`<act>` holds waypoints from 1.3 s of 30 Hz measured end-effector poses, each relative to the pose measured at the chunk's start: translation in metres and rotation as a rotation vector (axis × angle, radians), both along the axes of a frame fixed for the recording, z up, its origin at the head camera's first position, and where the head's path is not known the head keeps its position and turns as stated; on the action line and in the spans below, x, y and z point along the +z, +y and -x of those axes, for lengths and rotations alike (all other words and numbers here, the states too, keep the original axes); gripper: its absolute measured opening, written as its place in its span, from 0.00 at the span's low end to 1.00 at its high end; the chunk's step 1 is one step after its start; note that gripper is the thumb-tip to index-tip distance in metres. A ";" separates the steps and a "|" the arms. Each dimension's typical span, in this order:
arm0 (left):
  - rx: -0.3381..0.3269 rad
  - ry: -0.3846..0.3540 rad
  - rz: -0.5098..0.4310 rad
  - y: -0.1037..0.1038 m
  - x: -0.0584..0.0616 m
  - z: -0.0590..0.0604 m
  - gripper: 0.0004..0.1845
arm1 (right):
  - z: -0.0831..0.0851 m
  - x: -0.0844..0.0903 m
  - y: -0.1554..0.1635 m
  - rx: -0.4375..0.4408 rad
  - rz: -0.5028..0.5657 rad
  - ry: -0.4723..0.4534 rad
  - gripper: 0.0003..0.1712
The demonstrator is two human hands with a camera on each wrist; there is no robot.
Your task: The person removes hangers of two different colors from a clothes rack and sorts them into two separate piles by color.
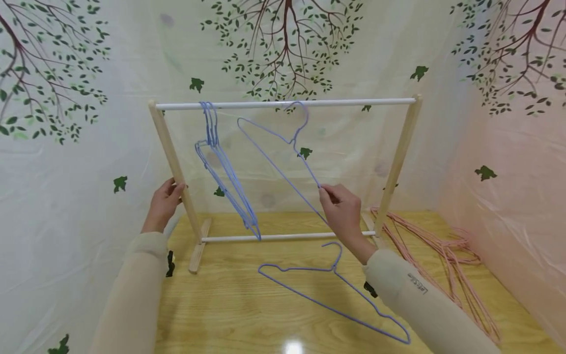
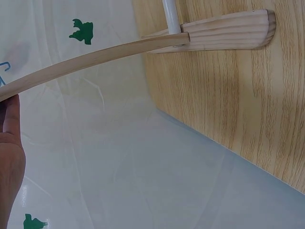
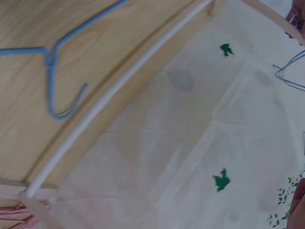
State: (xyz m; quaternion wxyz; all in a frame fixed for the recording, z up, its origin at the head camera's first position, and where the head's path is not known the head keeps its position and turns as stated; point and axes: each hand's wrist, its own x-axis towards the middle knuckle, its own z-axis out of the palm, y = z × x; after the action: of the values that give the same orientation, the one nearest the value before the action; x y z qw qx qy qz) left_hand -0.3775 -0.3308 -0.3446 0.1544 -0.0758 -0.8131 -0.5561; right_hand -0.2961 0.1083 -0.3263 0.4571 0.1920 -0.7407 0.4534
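My right hand [image 1: 342,211] pinches the shoulder of a blue hanger [image 1: 306,117] between thumb and fingers. That hanger is tilted, its hook at the white top rail [image 1: 256,104] of a wooden rack. At the rack's left, my left hand [image 1: 162,204] grips the wooden post [image 1: 170,145], thumb on the near side. The left wrist view shows the fingers [image 2: 13,117] against this post. Several blue hangers [image 1: 214,142] hang bunched on the rail's left part. Another blue hanger [image 1: 333,268] lies on the table in front of the rack.
A pile of pink hangers [image 1: 446,243] lies on the wood-grain table [image 1: 212,305] at the right, close to the right post [image 1: 400,157]. A white lower bar [image 1: 287,236] joins the rack's feet. Behind stands a leaf-printed curtain [image 1: 132,64].
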 end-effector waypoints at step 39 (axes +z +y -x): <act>0.008 -0.017 0.014 -0.002 -0.001 0.003 0.29 | -0.110 -0.130 0.105 0.128 -0.173 -0.386 0.11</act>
State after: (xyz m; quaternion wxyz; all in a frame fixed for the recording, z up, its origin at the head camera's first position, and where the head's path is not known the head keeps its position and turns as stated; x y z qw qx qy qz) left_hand -0.3808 -0.3325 -0.3454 0.1491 -0.0690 -0.8187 -0.5502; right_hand -0.1860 0.2130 -0.4568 0.2590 0.1868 -0.8368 0.4447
